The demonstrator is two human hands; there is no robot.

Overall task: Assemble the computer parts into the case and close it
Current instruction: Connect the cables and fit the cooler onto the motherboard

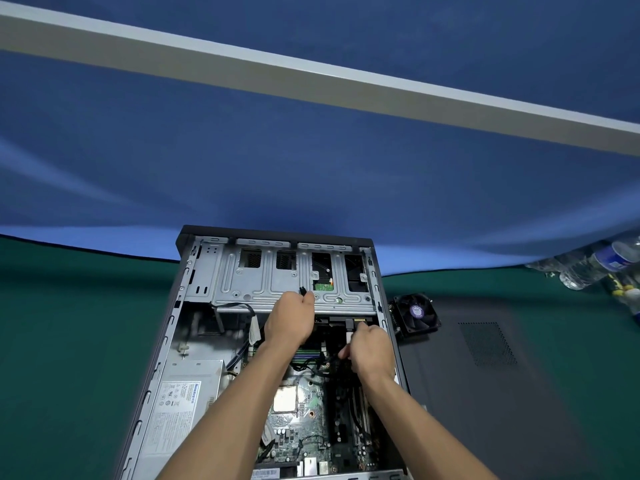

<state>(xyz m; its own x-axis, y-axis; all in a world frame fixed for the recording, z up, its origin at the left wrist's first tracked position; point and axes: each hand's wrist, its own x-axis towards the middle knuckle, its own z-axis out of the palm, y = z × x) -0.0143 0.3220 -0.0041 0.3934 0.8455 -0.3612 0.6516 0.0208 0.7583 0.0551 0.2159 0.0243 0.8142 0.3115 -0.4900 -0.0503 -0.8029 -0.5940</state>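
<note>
An open computer case [180, 306] lies flat on the green table. Inside it are a metal drive cage [263, 282], a silver power supply [183, 400] at the left and the green motherboard [304, 420] with a bare CPU [284, 400]. My left hand [292, 318] sits at the front edge of the drive cage, fingers closed on a black cable connector [302, 291]. My right hand [370, 348] is lower right, beneath the cage, pinching a white and black connector [349, 337]. What that connector joins is hidden by my fingers.
A black cooler fan [415, 313] lies just right of the case. The dark side panel [485, 375] with a vent grid lies flat further right. Plastic bottles [595, 265] lie at the far right edge. A blue cloth hangs behind the table.
</note>
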